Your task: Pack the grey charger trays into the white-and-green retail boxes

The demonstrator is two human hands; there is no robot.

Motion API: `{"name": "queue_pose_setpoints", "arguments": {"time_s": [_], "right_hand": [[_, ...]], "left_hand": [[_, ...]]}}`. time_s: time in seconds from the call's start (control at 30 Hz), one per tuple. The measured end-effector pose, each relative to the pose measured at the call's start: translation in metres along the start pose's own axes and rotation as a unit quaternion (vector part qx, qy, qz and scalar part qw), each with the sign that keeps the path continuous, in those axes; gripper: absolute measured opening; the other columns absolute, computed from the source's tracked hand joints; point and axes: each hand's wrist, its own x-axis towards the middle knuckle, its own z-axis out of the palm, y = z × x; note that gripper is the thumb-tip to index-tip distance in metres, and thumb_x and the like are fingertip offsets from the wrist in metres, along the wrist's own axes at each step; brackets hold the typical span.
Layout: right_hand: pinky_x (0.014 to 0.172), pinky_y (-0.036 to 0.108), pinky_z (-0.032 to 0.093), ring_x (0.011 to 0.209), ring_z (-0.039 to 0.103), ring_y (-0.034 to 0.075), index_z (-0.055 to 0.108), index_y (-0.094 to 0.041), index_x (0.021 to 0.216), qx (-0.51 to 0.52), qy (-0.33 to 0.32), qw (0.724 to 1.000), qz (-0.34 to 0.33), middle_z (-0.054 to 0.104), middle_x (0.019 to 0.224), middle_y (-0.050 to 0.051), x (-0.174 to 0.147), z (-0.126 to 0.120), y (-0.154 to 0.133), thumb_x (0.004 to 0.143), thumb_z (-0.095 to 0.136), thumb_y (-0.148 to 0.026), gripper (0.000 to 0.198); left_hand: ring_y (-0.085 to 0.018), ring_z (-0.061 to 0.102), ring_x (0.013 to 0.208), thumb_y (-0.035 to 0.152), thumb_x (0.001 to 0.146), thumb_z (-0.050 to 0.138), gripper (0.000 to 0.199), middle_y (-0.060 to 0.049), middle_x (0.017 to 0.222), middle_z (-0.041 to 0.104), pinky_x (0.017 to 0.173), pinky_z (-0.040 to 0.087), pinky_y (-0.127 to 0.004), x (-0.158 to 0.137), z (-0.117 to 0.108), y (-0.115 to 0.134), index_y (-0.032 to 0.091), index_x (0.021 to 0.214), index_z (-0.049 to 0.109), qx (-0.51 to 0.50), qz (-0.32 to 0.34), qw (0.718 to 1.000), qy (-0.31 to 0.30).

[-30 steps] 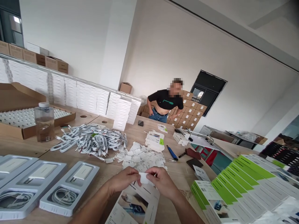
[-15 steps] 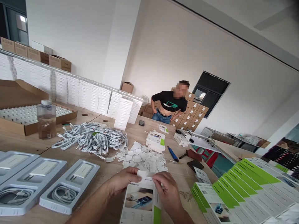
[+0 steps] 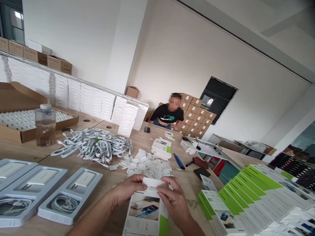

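Observation:
A white and green printed charger box (image 3: 145,214) stands before me, its top end toward my fingers. My left hand (image 3: 129,190) pinches the left side of the white flap (image 3: 152,184) at that end, thumb on top. On the flap's right side, my right hand (image 3: 173,196) has thumb and fingertips closed. Just beyond lies a heap of small white paper tags (image 3: 147,164). Left of my arm, a grey tray (image 3: 57,214) holds a white charger (image 3: 85,179) and a coiled white cable (image 3: 65,204).
A pile of coiled cables (image 3: 98,146) and a water bottle (image 3: 45,126) are on the left. Stacked green and white boxes (image 3: 243,193) fill the right. A blue tool (image 3: 178,161) lies beyond the tags. Another person (image 3: 167,113) is at the table's far side.
The flap has tipped more upright, with both hands still on it. Across the table, the other person has lowered and shifted left. The view has turned slightly.

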Motion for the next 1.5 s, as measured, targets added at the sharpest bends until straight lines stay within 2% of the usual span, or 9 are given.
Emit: {"name": "queue_pose_setpoints", "arguments": {"time_s": [0.13,0.37,0.5,0.77,0.93,1.1,1.33,1.43,1.5], "right_hand": [[0.104,0.039,0.042,0.13,0.04,0.024,0.073,-0.029,0.098,0.093,-0.033,0.994,0.051,0.044,0.14,0.005,-0.014,-0.026,-0.002,0.086,0.062,-0.029,0.015],[0.093,0.027,0.045,0.108,0.056,0.017,0.069,-0.024,0.09,0.169,0.0,0.981,0.099,0.056,0.119,0.006,-0.039,-0.053,-0.019,0.082,0.064,-0.02,0.01],[0.088,0.024,0.045,0.101,0.056,0.015,0.067,-0.023,0.09,0.191,0.009,0.976,0.105,0.057,0.106,0.004,-0.049,-0.058,-0.029,0.079,0.064,-0.015,0.014],[0.088,0.023,0.044,0.103,0.057,0.017,0.07,-0.024,0.098,0.293,-0.059,0.949,0.104,0.057,0.114,0.004,-0.065,-0.095,-0.037,0.07,0.076,-0.018,0.03],[0.078,0.021,0.044,0.092,0.059,0.014,0.069,-0.02,0.088,0.303,-0.013,0.946,0.111,0.062,0.098,0.002,-0.07,-0.107,-0.04,0.073,0.071,-0.012,0.017],[0.073,0.021,0.043,0.081,0.06,0.012,0.069,-0.019,0.082,0.295,0.01,0.943,0.155,0.065,0.085,-0.001,-0.072,-0.107,-0.044,0.071,0.072,-0.01,0.014],[0.067,0.021,0.045,0.075,0.061,0.012,0.073,-0.02,0.082,0.329,0.047,0.927,0.174,0.069,0.081,0.001,-0.074,-0.095,-0.042,0.077,0.072,-0.025,0.008],[0.059,0.02,0.042,0.067,0.057,0.011,0.069,-0.018,0.085,0.366,0.052,0.904,0.213,0.066,0.077,0.001,-0.075,-0.09,-0.045,0.076,0.073,-0.029,0.014],[0.056,0.02,0.04,0.064,0.054,0.011,0.063,-0.02,0.104,0.411,0.039,0.878,0.243,0.064,0.075,-0.001,-0.074,-0.09,-0.048,0.077,0.071,-0.027,0.029]], "left_hand": [[-0.009,0.052,0.066,0.023,0.065,0.071,0.03,-0.002,0.077,0.062,0.062,0.035,-0.02,-0.008,0.021,0.005,0.009,0.09,0.066,0.05,0.015,0.999,-0.015],[-0.01,0.049,0.07,0.027,0.065,0.073,0.037,0.0,0.08,0.058,0.062,0.036,-0.019,-0.036,0.09,0.014,0.014,0.098,0.063,0.18,0.038,0.983,-0.014],[-0.009,0.046,0.067,0.033,0.068,0.074,0.032,0.001,0.073,0.055,0.06,0.036,-0.019,-0.049,0.115,0.012,0.012,0.089,0.064,0.274,0.038,0.96,0.051],[-0.008,0.041,0.063,0.037,0.072,0.071,0.032,0.002,0.07,0.05,0.056,0.031,-0.018,-0.067,0.132,0.003,0.013,0.09,0.062,0.299,0.026,0.952,0.057],[-0.007,0.038,0.064,0.041,0.075,0.068,0.033,0.002,0.07,0.048,0.058,0.031,-0.018,-0.073,0.155,0.008,0.013,0.092,0.06,0.32,0.03,0.945,0.066],[-0.006,0.038,0.063,0.043,0.077,0.066,0.035,0.002,0.07,0.05,0.058,0.031,-0.017,-0.075,0.161,0.004,0.014,0.097,0.063,0.313,0.027,0.947,0.07],[-0.01,0.05,0.075,0.048,0.082,0.06,0.035,-0.003,0.087,0.063,0.067,0.04,-0.019,-0.077,0.154,-0.003,0.018,0.101,0.063,0.336,0.078,0.935,0.08],[-0.01,0.049,0.072,0.049,0.082,0.059,0.036,-0.002,0.082,0.062,0.065,0.039,-0.018,-0.08,0.153,-0.002,0.018,0.1,0.064,0.338,0.088,0.933,0.086],[-0.009,0.048,0.07,0.049,0.082,0.059,0.035,-0.002,0.079,0.06,0.063,0.038,-0.017,-0.082,0.155,-0.001,0.018,0.098,0.064,0.338,0.09,0.933,0.088]]}}
